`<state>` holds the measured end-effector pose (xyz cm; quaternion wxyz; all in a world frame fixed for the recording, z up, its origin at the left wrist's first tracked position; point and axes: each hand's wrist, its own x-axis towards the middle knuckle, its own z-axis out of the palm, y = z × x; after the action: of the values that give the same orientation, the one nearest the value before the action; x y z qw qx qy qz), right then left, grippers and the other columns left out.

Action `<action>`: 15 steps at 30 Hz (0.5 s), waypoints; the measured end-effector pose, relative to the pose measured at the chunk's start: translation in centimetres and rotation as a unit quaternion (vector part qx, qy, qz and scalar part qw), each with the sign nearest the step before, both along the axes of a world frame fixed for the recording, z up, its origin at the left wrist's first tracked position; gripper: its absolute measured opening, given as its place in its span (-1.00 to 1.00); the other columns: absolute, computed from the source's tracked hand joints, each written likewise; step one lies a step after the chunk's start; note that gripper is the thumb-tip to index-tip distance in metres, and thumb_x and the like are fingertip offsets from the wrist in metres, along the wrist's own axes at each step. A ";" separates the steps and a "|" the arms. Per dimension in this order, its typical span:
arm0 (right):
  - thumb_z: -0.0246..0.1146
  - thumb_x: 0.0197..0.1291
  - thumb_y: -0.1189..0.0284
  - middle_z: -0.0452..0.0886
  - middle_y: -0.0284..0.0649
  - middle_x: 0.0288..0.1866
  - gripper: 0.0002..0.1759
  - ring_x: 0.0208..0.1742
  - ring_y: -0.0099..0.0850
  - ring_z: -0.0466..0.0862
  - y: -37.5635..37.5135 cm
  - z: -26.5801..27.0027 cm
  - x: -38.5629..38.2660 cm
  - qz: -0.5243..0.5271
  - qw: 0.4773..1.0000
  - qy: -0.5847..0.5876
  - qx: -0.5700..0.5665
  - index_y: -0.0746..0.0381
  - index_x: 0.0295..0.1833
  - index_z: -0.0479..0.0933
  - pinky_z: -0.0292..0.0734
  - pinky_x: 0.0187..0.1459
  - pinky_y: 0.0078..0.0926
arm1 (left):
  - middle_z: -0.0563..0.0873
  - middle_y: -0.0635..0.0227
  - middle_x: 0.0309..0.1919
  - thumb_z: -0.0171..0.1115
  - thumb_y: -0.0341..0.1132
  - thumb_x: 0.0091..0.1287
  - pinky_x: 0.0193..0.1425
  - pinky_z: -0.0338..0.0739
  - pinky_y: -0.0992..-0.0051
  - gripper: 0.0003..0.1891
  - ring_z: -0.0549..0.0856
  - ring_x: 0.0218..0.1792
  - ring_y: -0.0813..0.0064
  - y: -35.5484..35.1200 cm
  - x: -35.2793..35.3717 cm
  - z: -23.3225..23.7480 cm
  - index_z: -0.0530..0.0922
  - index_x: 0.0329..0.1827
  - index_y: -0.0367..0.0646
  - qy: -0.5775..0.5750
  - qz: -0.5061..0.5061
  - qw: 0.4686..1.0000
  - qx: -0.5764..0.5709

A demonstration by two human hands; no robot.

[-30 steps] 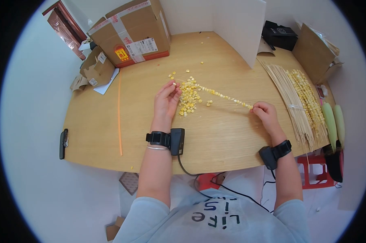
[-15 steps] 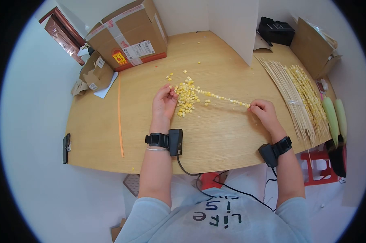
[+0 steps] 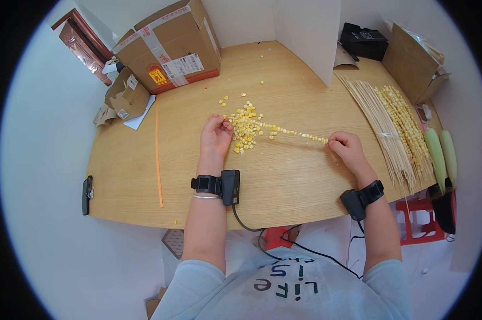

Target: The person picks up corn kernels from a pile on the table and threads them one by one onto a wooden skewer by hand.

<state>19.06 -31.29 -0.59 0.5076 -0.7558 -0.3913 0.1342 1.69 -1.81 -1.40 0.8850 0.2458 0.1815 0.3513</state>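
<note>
A skewer of corn kernels (image 3: 294, 132) stretches slantwise over the table between my two hands. My right hand (image 3: 349, 150) pinches its right end. At its left end are the closed fingertips of my left hand (image 3: 216, 137), palm turned up; whether a loose kernel is also between them is too small to tell. Beneath the left part of the skewer, beside my left hand, lies a pile of loose yellow corn kernels (image 3: 245, 140). A few kernels are scattered behind the pile.
At the right lie bare bamboo skewers (image 3: 377, 125), filled corn skewers (image 3: 404, 120) and two corn cobs (image 3: 436, 154). A large cardboard box (image 3: 171, 48) stands back left, near an orange strip (image 3: 158, 154). A stapler (image 3: 87, 194) sits at the left edge. Cables hang from my wrist devices.
The left part of the skewer has dipped slightly toward me, and my left fingertips have come down a little with it. My right hand has barely moved.
</note>
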 end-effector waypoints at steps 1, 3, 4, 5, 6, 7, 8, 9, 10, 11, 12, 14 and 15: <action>0.17 0.01 0.43 0.48 -0.35 -0.64 -0.83 -0.57 -0.62 0.41 0.0 0.0 0.0 -0.001 1.000 0.005 -0.003 0.31 -0.45 0.57 0.28 -0.51 -0.63 | 0.51 0.31 -0.45 0.18 -0.59 0.09 -0.37 0.45 0.57 -0.85 0.48 -0.43 0.50 0.0 0.0 0.0 0.43 -0.34 -0.17 0.001 -0.001 1.000 0.003; 0.16 0.01 0.42 0.48 -0.34 -0.64 -0.83 -0.57 -0.62 0.41 0.0 0.0 0.0 -0.001 1.000 0.009 -0.005 0.31 -0.45 0.58 0.28 -0.51 -0.62 | 0.51 0.31 -0.45 0.18 -0.59 0.09 -0.37 0.46 0.57 -0.85 0.48 -0.43 0.50 0.0 0.0 -0.1 0.43 -0.34 -0.17 -0.005 -0.002 1.000 0.007; 0.16 0.01 0.42 0.48 -0.34 -0.65 -0.82 -0.58 -0.61 0.41 0.1 0.1 -0.1 -0.002 1.000 0.002 -0.002 0.31 -0.45 0.58 0.28 -0.51 -0.62 | 0.51 0.31 -0.45 0.17 -0.60 0.10 -0.36 0.46 0.57 -0.85 0.49 -0.42 0.50 0.1 0.0 -0.2 0.43 -0.35 -0.17 -0.010 -0.004 1.000 0.011; 0.16 0.01 0.42 0.48 -0.34 -0.65 -0.82 -0.58 -0.61 0.41 0.1 0.1 -0.1 -0.003 1.000 -0.004 0.000 0.31 -0.45 0.58 0.28 -0.52 -0.62 | 0.51 0.31 -0.45 0.17 -0.60 0.10 -0.36 0.46 0.57 -0.85 0.49 -0.42 0.50 0.2 0.0 -0.3 0.43 -0.35 -0.17 -0.010 -0.004 1.000 0.011; 0.16 0.01 0.42 0.48 -0.34 -0.65 -0.82 -0.58 -0.61 0.41 0.0 0.1 -0.1 -0.003 1.000 -0.004 0.000 0.31 -0.45 0.58 0.28 -0.52 -0.62 | 0.51 0.31 -0.45 0.17 -0.60 0.10 -0.36 0.46 0.57 -0.86 0.49 -0.42 0.50 0.2 0.0 -0.3 0.43 -0.35 -0.18 -0.011 -0.006 1.000 0.013; 0.16 0.01 0.42 0.48 -0.34 -0.65 -0.82 -0.58 -0.61 0.42 0.0 0.1 -0.1 -0.003 1.000 -0.006 -0.003 0.31 -0.44 0.58 0.29 -0.52 -0.62 | 0.51 0.30 -0.44 0.17 -0.60 0.10 -0.36 0.47 0.57 -0.86 0.49 -0.42 0.51 0.3 0.0 -0.4 0.43 -0.36 -0.18 -0.011 -0.009 1.000 0.015; 0.16 0.01 0.42 0.48 -0.34 -0.65 -0.82 -0.58 -0.61 0.42 0.0 0.1 -0.1 -0.003 1.000 -0.008 -0.005 0.31 -0.44 0.58 0.29 -0.51 -0.62 | 0.51 0.30 -0.44 0.17 -0.60 0.10 -0.36 0.47 0.57 -0.86 0.49 -0.42 0.51 0.3 0.0 -0.4 0.43 -0.36 -0.18 -0.012 -0.009 1.000 0.015; 0.16 0.01 0.42 0.48 -0.34 -0.65 -0.82 -0.58 -0.61 0.42 0.0 0.1 -0.1 -0.003 1.000 -0.009 -0.005 0.31 -0.44 0.58 0.29 -0.51 -0.62 | 0.51 0.29 -0.44 0.17 -0.60 0.10 -0.36 0.47 0.58 -0.86 0.49 -0.42 0.51 0.3 0.0 -0.4 0.44 -0.36 -0.17 -0.010 -0.009 1.000 0.014; 0.16 0.01 0.42 0.48 -0.34 -0.65 -0.82 -0.58 -0.62 0.42 0.0 0.1 -0.2 -0.003 1.000 -0.009 -0.003 0.31 -0.44 0.58 0.29 -0.51 -0.62 | 0.52 0.29 -0.44 0.17 -0.60 0.10 -0.35 0.47 0.58 -0.87 0.49 -0.42 0.51 0.3 0.0 -0.3 0.44 -0.37 -0.17 -0.008 -0.009 1.000 0.012; 0.16 0.01 0.42 0.48 -0.34 -0.65 -0.82 -0.58 -0.62 0.41 0.0 0.2 -0.2 -0.004 1.000 -0.009 -0.001 0.31 -0.44 0.58 0.29 -0.51 -0.62 | 0.52 0.29 -0.44 0.17 -0.60 0.10 -0.35 0.47 0.58 -0.87 0.49 -0.42 0.51 0.3 0.0 -0.3 0.44 -0.37 -0.17 -0.009 -0.009 1.000 0.012; 0.16 0.01 0.42 0.48 -0.34 -0.65 -0.82 -0.58 -0.62 0.41 0.0 0.1 -0.1 -0.004 1.000 -0.009 -0.001 0.31 -0.44 0.58 0.29 -0.51 -0.62 | 0.52 0.28 -0.43 0.17 -0.60 0.09 -0.35 0.47 0.58 -0.87 0.49 -0.41 0.51 0.3 0.0 -0.3 0.44 -0.37 -0.17 -0.006 -0.008 1.000 0.013; 0.16 0.02 0.42 0.48 -0.35 -0.65 -0.82 -0.58 -0.62 0.40 0.0 -0.1 0.0 -0.004 1.000 0.001 -0.007 0.31 -0.44 0.58 0.28 -0.52 -0.62 | 0.52 0.27 -0.43 0.17 -0.60 0.09 -0.35 0.47 0.58 -0.87 0.48 -0.41 0.52 0.2 0.0 -0.2 0.44 -0.38 -0.17 -0.003 -0.007 1.000 0.014; 0.16 0.02 0.42 0.48 -0.35 -0.65 -0.82 -0.58 -0.62 0.40 0.0 -0.2 0.0 -0.004 1.000 0.001 -0.007 0.31 -0.44 0.58 0.28 -0.52 -0.62 | 0.52 0.27 -0.43 0.17 -0.60 0.09 -0.35 0.47 0.58 -0.86 0.48 -0.41 0.51 0.2 0.0 -0.2 0.44 -0.37 -0.17 -0.003 -0.007 1.000 0.013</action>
<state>19.02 -31.25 -0.74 0.5028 -0.7610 -0.3870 0.1356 1.65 -1.66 -1.56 0.8847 0.2571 0.1727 0.3484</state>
